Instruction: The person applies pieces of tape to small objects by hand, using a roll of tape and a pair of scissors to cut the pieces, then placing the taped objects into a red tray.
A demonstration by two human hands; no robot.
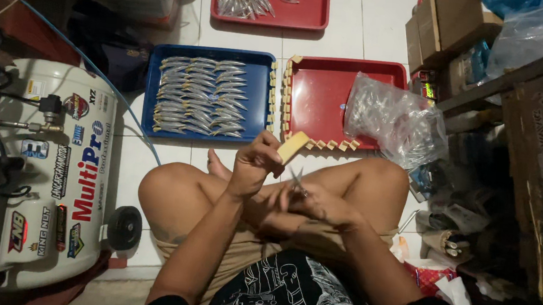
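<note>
At frame centre, the left hand (pixel 254 164) is clamped on a tan block (pixel 292 146) while the right hand (pixel 313 201) pinches a small silvery lure (pixel 296 181); seating it likely demands careful alignment.

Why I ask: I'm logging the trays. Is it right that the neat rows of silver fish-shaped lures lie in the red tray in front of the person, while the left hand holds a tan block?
Not quite. The head view shows the rows of silver fish-shaped lures in the blue tray, not the red tray, which holds a clear plastic bag. The left hand does hold the tan block.
</note>
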